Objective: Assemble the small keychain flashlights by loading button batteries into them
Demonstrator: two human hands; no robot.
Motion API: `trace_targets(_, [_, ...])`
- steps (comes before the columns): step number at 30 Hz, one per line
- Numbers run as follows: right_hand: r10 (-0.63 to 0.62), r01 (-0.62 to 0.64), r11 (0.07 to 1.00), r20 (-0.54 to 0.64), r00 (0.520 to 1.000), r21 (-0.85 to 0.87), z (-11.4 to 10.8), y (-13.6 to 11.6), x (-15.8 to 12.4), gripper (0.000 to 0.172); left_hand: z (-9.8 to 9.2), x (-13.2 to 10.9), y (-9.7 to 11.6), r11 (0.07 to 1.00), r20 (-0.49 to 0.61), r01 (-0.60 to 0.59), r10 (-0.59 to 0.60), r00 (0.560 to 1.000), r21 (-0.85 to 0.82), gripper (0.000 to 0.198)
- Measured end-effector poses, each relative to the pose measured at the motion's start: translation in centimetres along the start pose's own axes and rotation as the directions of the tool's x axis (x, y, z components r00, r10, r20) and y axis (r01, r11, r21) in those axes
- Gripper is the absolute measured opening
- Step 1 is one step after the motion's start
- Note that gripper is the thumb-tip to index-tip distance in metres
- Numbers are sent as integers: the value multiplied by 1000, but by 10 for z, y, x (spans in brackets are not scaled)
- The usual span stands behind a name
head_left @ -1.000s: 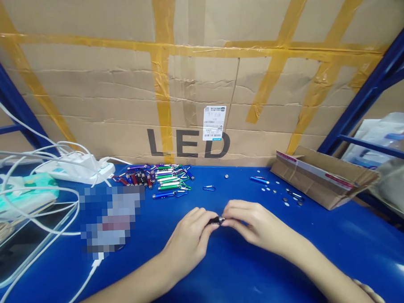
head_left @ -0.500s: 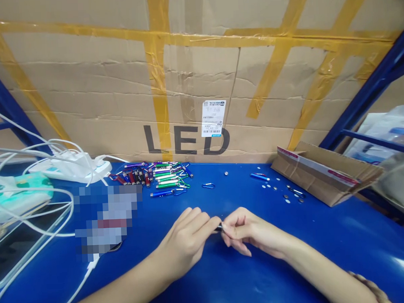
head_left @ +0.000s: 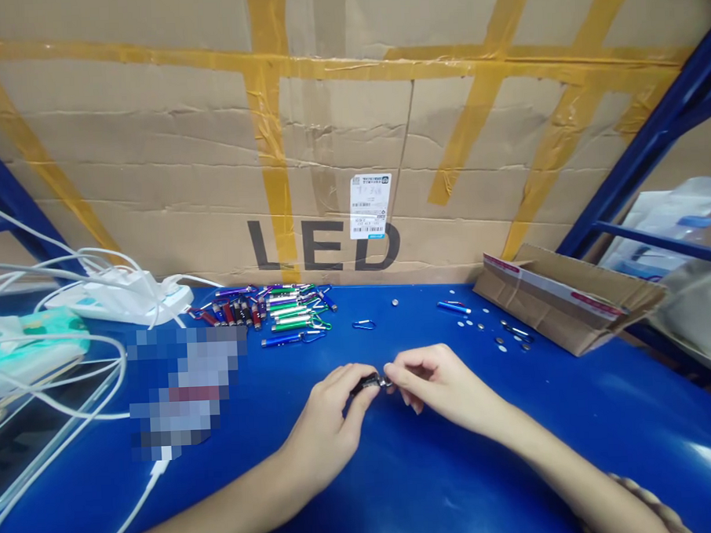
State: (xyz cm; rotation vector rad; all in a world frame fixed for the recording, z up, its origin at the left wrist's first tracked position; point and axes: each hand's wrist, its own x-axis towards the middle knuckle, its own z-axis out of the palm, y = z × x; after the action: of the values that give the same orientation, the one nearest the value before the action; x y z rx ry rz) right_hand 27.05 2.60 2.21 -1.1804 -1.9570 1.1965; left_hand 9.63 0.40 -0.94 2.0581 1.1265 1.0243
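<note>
My left hand (head_left: 330, 425) is closed around a small black mini flashlight (head_left: 369, 382), whose body is partly hidden by the fingers. At its silver end, the thumb and fingers of my right hand (head_left: 434, 382) are pinched together. Whether that end is a separate cap I cannot tell. Farther off on the blue table lies a pile of mini flashlights (head_left: 290, 310) in several colours, many with carabiner clips. A loose blue carabiner (head_left: 363, 325) lies beyond my hands.
To the right lie a blue flashlight (head_left: 454, 308), a dark carabiner (head_left: 517, 332) and several button cells (head_left: 500, 340). An open cardboard box (head_left: 569, 304) stands behind them. A white power strip (head_left: 121, 296), cables and a blurred-out item (head_left: 190, 391) occupy the left. A big carton (head_left: 199, 187) walls the back.
Both hands have moved slightly up. My left hand has turned, so more of the black flashlight shows, and my right fingers stay at its end. The view has shifted a little.
</note>
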Motion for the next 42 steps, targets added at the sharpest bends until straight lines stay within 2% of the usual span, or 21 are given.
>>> trace_targets(6, [-16, 22, 996, 66, 998, -90, 5, 15, 7, 34, 2, 5, -9, 993, 52, 91, -95, 994, 77, 16])
trace_targets(10, [-135, 141, 958, 41, 990, -249, 5, 21, 10, 28, 2, 7, -11, 981, 24, 185, -186, 982, 59, 14])
trace_targets(11, [-165, 177, 947, 69, 984, -266, 4, 20, 9, 27, 1, 7, -11, 976, 9, 213, -213, 977, 37, 14])
trace_targets(13, [-201, 248, 936, 202, 959, -248, 4, 15, 4, 35, 0, 7, -10, 967, -14, 256, -256, 967, -6, 14])
trace_targets(16, [-223, 325, 928, 425, 877, -184, 10, 7, -4, 45, -1, 6, -10, 959, -24, 277, -278, 960, -58, 15])
trace_targets(19, [-234, 343, 925, 466, 853, -164, 16, 6, -8, 33, -1, 7, -11, 961, -21, 262, -265, 964, -91, 15])
trace_targets(22, [-249, 340, 922, 390, 887, -184, 19, 10, -6, 24, -1, 7, -10, 962, -19, 250, -254, 967, -110, 15])
trace_targets(26, [-275, 319, 914, 197, 941, -251, 16, 16, 1, 20, -1, 7, -6, 965, -28, 225, -231, 973, -136, 15])
trace_targets(29, [-260, 261, 923, 43, 965, -282, 14, 19, 5, 21, -2, 7, -4, 965, -37, 223, -230, 972, -140, 15])
trace_targets(31, [-216, 200, 950, -44, 975, -242, 14, 21, 7, 25, -1, 7, -4, 964, -30, 228, -234, 972, -134, 16])
trace_targets(35, [-190, 169, 974, -138, 972, -152, 14, 20, 8, 27, -1, 6, -4, 968, -12, 225, -228, 974, -113, 17])
trace_targets(39, [-217, 192, 974, -250, 944, -121, 11, 15, 6, 22, -2, 5, -3, 974, -1, 205, -206, 979, -95, 19])
trace_targets(42, [-171, 167, 985, -344, 923, -41, 10, 11, 5, 20, -2, 5, -2, 979, 13, 185, -185, 983, -85, 20])
